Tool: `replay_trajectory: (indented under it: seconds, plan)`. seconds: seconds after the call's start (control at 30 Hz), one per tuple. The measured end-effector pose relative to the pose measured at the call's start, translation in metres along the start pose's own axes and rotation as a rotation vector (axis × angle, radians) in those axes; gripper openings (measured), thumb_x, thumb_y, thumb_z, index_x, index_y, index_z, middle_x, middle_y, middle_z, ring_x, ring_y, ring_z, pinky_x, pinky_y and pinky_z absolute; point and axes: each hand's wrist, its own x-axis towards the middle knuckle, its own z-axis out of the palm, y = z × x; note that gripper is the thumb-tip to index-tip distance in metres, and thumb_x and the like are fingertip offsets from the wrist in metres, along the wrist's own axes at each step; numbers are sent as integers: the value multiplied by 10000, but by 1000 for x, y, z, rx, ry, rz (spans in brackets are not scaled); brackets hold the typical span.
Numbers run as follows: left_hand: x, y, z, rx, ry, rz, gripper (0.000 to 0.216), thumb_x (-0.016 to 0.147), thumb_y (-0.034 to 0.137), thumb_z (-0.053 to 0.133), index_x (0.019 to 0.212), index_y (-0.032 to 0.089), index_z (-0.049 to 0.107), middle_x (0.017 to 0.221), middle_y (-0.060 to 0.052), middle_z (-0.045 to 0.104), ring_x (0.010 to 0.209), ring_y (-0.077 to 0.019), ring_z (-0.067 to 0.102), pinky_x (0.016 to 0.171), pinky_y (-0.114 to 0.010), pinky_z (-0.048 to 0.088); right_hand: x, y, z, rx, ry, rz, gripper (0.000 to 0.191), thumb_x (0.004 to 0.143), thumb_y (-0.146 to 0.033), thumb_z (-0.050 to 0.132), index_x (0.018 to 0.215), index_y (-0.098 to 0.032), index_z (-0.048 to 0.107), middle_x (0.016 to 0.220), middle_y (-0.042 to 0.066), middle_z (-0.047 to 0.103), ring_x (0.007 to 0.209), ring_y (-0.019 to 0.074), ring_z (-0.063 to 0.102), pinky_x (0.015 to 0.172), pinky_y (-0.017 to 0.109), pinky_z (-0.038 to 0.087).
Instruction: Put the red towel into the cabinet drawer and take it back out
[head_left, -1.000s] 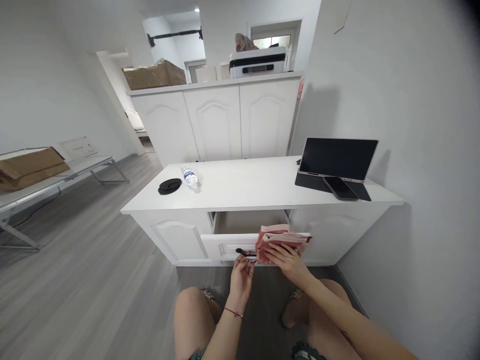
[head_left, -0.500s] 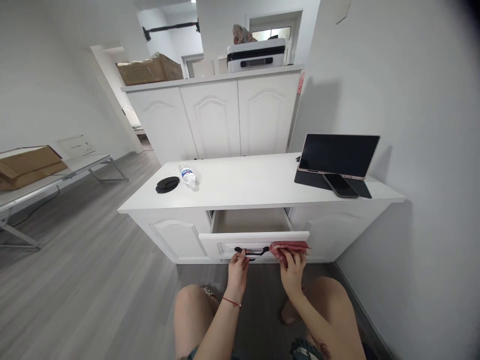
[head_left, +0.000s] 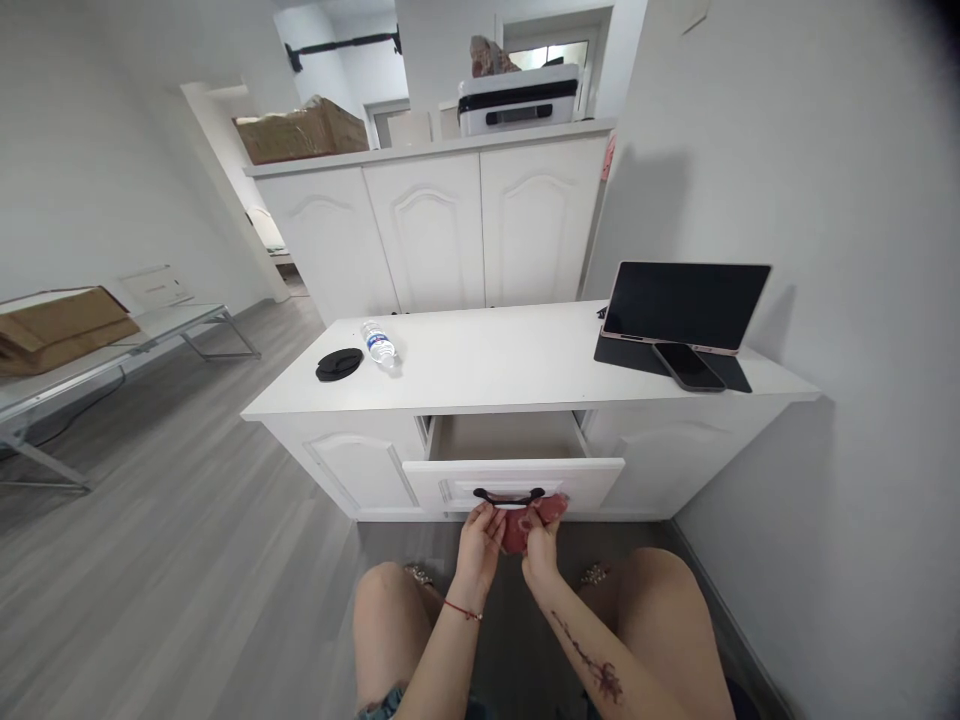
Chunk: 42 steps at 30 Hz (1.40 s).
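Red cloth (head_left: 516, 531), one piece, bunched against the front of one drawer (head_left: 592, 480), just under its one black handle (head_left: 508, 499); part of it shows beyond the handle's right end. Two hands are at it. The right hand (head_left: 540, 545) is closed on the cloth, thumb uppermost. The left hand (head_left: 480, 540) has its fingers drawn together at the cloth's left edge, beneath the handle's left end; whether they pinch the fabric or only touch it, I cannot tell. The two hands are near each other, with cloth between them. One red bracelet (head_left: 463, 610) circles the left wrist.

The drawer stands partly pulled out below the front edge of a white counter (head_left: 487, 365). Toward the counter's back left corner lies one clear bottle (head_left: 379, 345), and just beside it, nearer the left edge, one flat black round item (head_left: 339, 364). Near the right edge one tablet (head_left: 684, 305) leans upright on one dark mat (head_left: 626, 355), with one phone (head_left: 688, 367) in front of it. Behind the counter's back edge stands a cabinet with three doors (head_left: 427, 240), carrying one cardboard box (head_left: 300, 133) at its left end and one white case (head_left: 517, 100) toward its right end.
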Motion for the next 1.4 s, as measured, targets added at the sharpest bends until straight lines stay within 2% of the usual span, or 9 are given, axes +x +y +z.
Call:
replay_trajectory:
  seconds: [0.13, 0.3, 0.43, 0.6, 0.7, 0.83, 0.97, 1.17, 1.4]
  plan:
    - [-17, 2, -19, 11, 13, 111, 190, 685, 146, 786, 814, 173, 649, 922, -92, 738, 853, -172, 711, 788, -269, 547, -20, -1, 27, 253, -81, 239, 284, 701, -233, 587, 960, -252, 473, 728, -66, 662, 619, 128, 665, 583, 250, 562]
    - [-31, 6, -59, 56, 225, 426, 258, 662, 230, 793, 852, 196, 622, 783, 4, 675, 685, -103, 642, 726, -235, 520, -38, -9, 57, 319, -389, 403, 25, 793, -204, 549, 769, -202, 549, 748, 18, 701, 761, 178, 706, 768, 346, 605]
    - [-32, 9, -82, 78, 371, 470, 260, 660, 217, 766, 850, 211, 589, 746, 30, 625, 631, -94, 597, 679, -236, 498, -56, -27, 77, 380, -501, 515, 136, 848, -148, 499, 777, -198, 603, 823, 27, 729, 890, 179, 712, 878, 368, 589]
    - [-30, 4, -90, 111, 387, 463, 240, 664, 211, 751, 835, 206, 583, 792, 8, 619, 712, -117, 610, 702, -246, 491, -67, -60, 79, 495, -530, 681, 245, 860, -13, 440, 873, -145, 645, 932, 49, 734, 988, 113, 688, 872, 214, 570]
    - [-27, -1, -87, 109, 370, 424, 269, 640, 215, 770, 826, 208, 576, 761, 17, 608, 690, -116, 600, 711, -257, 489, -64, -85, 68, 606, -553, 834, 341, 880, 13, 355, 1074, -83, 619, 1096, 107, 705, 1085, 125, 662, 845, 207, 583]
    - [-23, -4, -75, 112, 295, 372, 295, 617, 228, 789, 811, 207, 567, 795, 12, 613, 711, -126, 617, 751, -284, 493, -57, -115, 43, 832, -460, 1058, 453, 947, -41, 259, 1363, -63, 437, 1265, 163, 628, 1158, 126, 629, 778, 164, 588]
    - [-15, -3, -54, 112, 200, 315, 252, 616, 167, 756, 795, 200, 582, 824, -11, 632, 751, -138, 630, 757, -284, 490, -46, -137, 18, 1015, -347, 1216, 486, 977, -102, 259, 1459, -87, 314, 1362, 188, 557, 1150, 124, 636, 744, 159, 590]
    - [0, -5, -12, 84, 28, 166, 173, 616, 113, 689, 742, 184, 594, 776, -33, 679, 743, -148, 648, 754, -286, 496, -26, -160, -16, 1056, -272, 1129, 482, 959, -100, 323, 1438, -129, 370, 1382, 169, 557, 1154, 133, 636, 728, 160, 588]
    - [6, -13, 17, 49, -39, 27, 127, 619, 78, 611, 641, 177, 535, 679, -14, 654, 606, -126, 613, 698, -290, 507, 4, -175, -68, 884, -302, 933, 486, 911, -24, 325, 1386, -83, 415, 1239, 167, 664, 1074, 108, 675, 696, 134, 563]
